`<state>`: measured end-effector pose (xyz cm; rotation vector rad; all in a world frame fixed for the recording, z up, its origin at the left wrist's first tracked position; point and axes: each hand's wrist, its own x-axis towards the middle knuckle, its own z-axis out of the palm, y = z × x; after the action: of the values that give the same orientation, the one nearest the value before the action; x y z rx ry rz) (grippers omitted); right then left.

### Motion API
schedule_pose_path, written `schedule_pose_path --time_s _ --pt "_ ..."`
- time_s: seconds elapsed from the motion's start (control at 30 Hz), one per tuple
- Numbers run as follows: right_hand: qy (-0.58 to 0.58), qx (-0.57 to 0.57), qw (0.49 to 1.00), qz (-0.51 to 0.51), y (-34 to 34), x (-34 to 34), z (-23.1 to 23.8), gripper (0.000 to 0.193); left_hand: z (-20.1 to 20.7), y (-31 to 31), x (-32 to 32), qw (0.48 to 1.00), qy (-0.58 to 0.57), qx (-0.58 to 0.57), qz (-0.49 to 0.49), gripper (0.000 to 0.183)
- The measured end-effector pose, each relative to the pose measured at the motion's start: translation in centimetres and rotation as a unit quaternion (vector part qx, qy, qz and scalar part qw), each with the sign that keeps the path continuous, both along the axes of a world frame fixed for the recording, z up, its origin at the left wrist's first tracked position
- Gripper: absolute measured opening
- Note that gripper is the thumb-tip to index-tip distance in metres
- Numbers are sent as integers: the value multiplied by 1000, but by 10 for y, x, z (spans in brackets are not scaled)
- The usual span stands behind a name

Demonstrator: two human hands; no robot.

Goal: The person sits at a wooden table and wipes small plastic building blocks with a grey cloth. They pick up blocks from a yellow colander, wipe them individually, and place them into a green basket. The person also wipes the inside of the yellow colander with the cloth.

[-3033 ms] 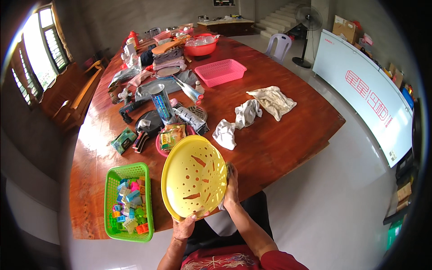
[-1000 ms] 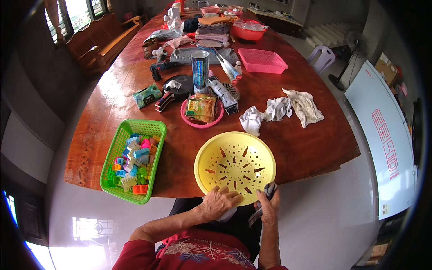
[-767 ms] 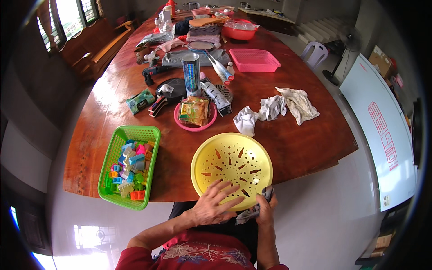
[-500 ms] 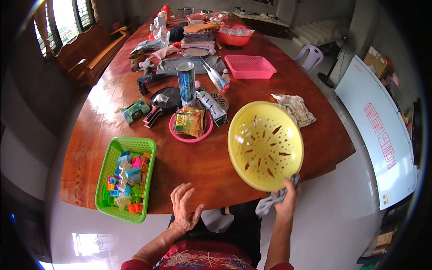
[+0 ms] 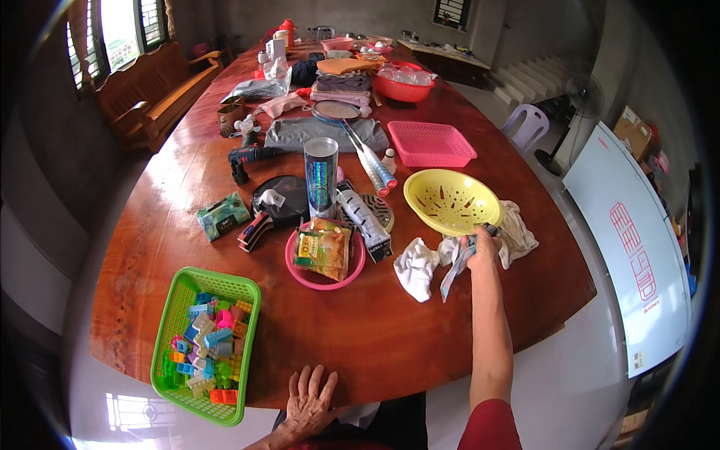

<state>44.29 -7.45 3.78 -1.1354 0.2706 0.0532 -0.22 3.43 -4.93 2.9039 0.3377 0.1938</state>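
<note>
With my arm stretched out, my right hand (image 5: 482,247) grips the near rim of a yellow colander (image 5: 454,199), a grey-blue cloth (image 5: 457,271) caught between hand and rim. The colander is tilted a little. I cannot tell whether its base rests on the table. A white cloth (image 5: 416,268) lies just left of that hand, and a beige cloth (image 5: 517,234) lies to its right, partly behind the colander. Fingers spread, my left hand (image 5: 310,397) lies flat at the near edge of the wooden table (image 5: 390,330), holding nothing.
A green basket of toy bricks (image 5: 252,330) stands at the near left. Mid-table are a pink bowl (image 5: 294,271) with food packets, a tall tube (image 5: 321,180), a drill (image 5: 251,156) and badminton rackets (image 5: 366,161). A pink basket (image 5: 431,159) sits behind the colander.
My right hand has moved forward with the colander and grey-blue cloth, away from my body. The white cloth now shows beside it. My left hand has come down onto the table edge.
</note>
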Motion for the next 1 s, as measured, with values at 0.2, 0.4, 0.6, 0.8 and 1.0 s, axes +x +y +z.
schedule_pose_path --time_s 0.2,0.4,0.6,0.8,1.0 --pt "-20 34 999 -29 52 51 -43 25 10 3 -1 1000 -12 -2 17 76" --pt "96 41 969 224 24 103 -93 19 15 11 -2 1000 4 -10 8 75" --pt "159 13 950 269 22 72 -69 19 11 11 -7 998 9 -55 13 77" --pt "128 5 932 338 -10 1 -19 17 34 12 -26 966 -168 -194 -18 75" --pt "51 -33 925 374 -66 -80 -5 19 55 59 -124 852 -368 43 369 78"
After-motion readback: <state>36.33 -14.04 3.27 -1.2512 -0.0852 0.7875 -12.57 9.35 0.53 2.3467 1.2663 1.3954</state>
